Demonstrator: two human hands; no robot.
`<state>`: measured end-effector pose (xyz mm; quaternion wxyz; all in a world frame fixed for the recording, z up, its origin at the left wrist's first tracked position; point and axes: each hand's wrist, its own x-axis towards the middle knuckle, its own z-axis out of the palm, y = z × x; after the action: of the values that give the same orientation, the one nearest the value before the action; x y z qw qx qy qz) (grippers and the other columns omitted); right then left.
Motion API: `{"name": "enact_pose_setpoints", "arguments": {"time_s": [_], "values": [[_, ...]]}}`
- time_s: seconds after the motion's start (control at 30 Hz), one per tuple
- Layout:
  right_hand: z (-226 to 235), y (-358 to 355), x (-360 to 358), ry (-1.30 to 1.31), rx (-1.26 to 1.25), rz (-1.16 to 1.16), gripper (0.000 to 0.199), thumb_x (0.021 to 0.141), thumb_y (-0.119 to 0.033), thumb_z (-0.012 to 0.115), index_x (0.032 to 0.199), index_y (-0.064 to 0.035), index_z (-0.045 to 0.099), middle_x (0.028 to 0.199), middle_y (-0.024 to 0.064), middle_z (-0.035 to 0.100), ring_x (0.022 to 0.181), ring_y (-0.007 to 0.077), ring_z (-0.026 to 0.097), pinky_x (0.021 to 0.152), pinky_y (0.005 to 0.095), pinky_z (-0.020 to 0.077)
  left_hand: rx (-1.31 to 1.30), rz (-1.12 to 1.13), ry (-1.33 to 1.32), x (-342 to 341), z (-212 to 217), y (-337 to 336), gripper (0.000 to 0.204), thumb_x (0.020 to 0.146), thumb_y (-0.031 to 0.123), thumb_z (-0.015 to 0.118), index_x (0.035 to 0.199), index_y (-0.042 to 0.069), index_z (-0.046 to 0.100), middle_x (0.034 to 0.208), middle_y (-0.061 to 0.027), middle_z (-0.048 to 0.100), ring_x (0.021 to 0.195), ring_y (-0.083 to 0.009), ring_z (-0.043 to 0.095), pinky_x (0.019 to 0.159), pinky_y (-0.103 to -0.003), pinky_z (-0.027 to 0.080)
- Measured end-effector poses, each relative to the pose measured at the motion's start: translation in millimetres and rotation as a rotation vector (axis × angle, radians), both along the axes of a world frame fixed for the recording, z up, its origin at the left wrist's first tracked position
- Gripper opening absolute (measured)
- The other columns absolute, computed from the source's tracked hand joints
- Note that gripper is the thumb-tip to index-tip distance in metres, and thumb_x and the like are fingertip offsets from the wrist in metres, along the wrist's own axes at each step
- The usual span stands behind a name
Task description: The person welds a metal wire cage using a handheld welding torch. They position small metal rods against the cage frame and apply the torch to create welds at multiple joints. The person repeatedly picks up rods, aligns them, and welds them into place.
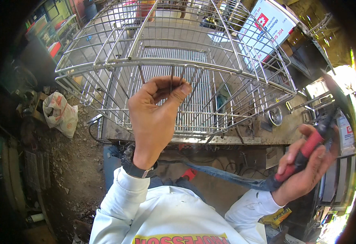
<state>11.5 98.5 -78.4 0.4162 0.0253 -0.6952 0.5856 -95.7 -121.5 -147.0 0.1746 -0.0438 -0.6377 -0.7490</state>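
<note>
My left hand (155,118) pinches a thin steel rod (171,83) upright vs the wire cage (178,61) front rail on the bench; right hand (308,162) is wrapped round a red-handled welding torch (304,152). I'd hold the rod plumb, touching the rail. White sign w/ red logo (267,24) upper right, tilted; white sack (60,114) on floor left.

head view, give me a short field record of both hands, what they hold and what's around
left hand: pinches a thin dark metal rod upright at the silver wire cage's front rail
right hand: grips a red-handled torch-like tool, held apart from the cage
silver wire cage: rests on a worn metal workbench
floor left: white sack on dirt
</note>
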Motion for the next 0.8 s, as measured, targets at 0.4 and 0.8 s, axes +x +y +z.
{"name": "enact_pose_setpoints", "arguments": {"time_s": [0.4,0.8], "values": [[2.0,-28.7,-31.7,-0.355,0.007,0.368,0.062,0.105,-0.031,0.061,0.153,-0.0070,0.031,0.093,0.0219,0.067,0.044,0.0080,0.049,0.036,0.0193,0.0344,0.029,0.017,0.000,-1.8,2.6,5.3,0.015,0.089,0.000,0.078,0.102,-0.003,0.073,0.093,-0.0070,0.077,0.087,-0.0112,0.071,0.081,-0.025,0.056],[3.6,-34.5,-31.9,-0.347,0.149,0.313,0.065,0.105,-0.035,0.060,0.155,-0.0071,0.029,0.093,0.0212,0.067,0.045,0.0074,0.049,0.039,0.0186,0.0348,-0.006,0.011,0.010,0.6,3.0,4.1,0.016,0.090,-0.003,0.074,0.106,0.000,0.075,0.099,-0.0091,0.077,0.092,-0.0156,0.073,0.088,-0.027,0.057]]}}
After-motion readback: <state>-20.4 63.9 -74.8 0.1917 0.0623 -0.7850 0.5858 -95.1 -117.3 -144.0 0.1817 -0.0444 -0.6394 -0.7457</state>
